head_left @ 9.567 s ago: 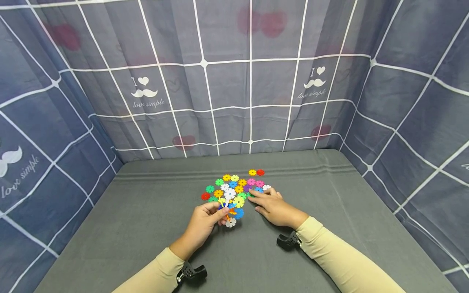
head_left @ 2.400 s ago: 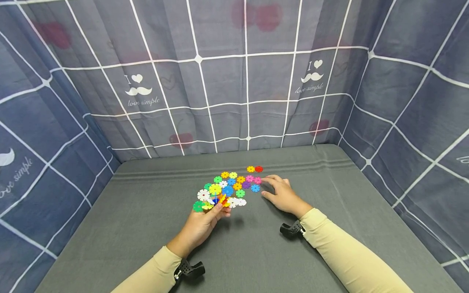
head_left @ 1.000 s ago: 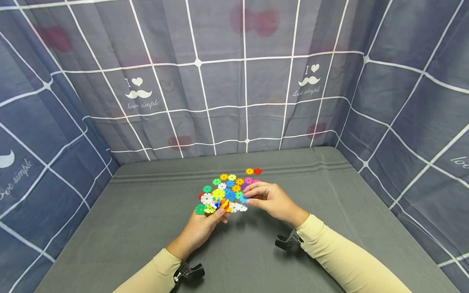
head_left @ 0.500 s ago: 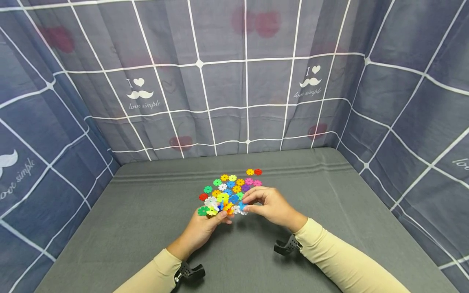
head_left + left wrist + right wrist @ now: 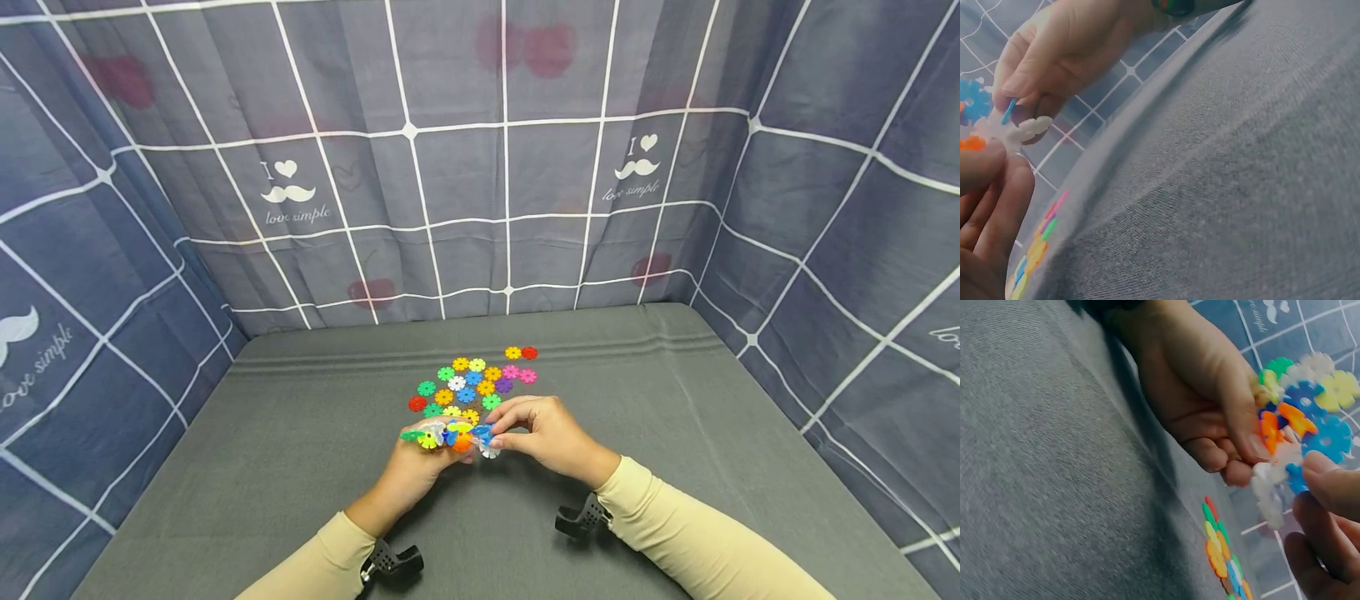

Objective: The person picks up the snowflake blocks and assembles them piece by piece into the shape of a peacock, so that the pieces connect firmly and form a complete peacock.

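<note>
My left hand (image 5: 417, 463) holds a joined cluster of plastic snowflake discs (image 5: 460, 437), in orange, blue, yellow, green and white. Its thumb and fingers pinch the cluster near an orange disc (image 5: 1269, 432) and a whitish one. From the right, my right hand (image 5: 551, 435) pinches a small blue snowflake disc (image 5: 1296, 479) between thumb and fingertips. That disc, seen edge-on in the left wrist view, meets a white disc (image 5: 992, 130) at the cluster's right end. Whether their slots are fully engaged is hidden by the fingers.
Behind the hands, several loose snowflake discs (image 5: 457, 383) lie flat on the grey cloth-covered table (image 5: 300, 467). A yellow disc (image 5: 513, 353) and a red disc (image 5: 529, 353) lie farther back. A checked curtain (image 5: 465, 183) surrounds the table's back and sides.
My right hand has taken the blue disc from the right side of the loose discs and brought it left to the cluster. The cluster has tilted and come lower in my left hand.
</note>
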Demonstrator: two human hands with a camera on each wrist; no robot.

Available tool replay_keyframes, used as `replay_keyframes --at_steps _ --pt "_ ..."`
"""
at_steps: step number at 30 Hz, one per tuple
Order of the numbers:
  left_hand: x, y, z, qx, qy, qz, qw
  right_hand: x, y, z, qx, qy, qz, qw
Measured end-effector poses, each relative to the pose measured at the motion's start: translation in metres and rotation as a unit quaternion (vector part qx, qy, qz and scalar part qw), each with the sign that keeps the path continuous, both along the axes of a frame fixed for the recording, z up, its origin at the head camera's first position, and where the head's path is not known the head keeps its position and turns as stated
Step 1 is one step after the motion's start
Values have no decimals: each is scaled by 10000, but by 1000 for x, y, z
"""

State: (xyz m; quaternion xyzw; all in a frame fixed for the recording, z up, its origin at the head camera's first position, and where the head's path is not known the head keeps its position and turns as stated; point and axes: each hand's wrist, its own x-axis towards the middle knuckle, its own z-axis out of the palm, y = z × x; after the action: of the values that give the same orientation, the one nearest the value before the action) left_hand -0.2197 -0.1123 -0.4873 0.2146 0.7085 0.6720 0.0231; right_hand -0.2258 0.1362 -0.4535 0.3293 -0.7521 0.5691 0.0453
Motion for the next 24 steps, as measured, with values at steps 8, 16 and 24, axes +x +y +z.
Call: replay_keyframes --at_steps 8,16,24 --pt "2 3 2 320 75 340 9989 10 -12 -2 135 1024 -898 9906" --pt "7 6 3 48 287 604 9977 16 -18 -7 -55 1249 -1102 9860" --pt "5 5 3 80 54 520 9986 12 -16 -8 -98 1335 -870 9872"
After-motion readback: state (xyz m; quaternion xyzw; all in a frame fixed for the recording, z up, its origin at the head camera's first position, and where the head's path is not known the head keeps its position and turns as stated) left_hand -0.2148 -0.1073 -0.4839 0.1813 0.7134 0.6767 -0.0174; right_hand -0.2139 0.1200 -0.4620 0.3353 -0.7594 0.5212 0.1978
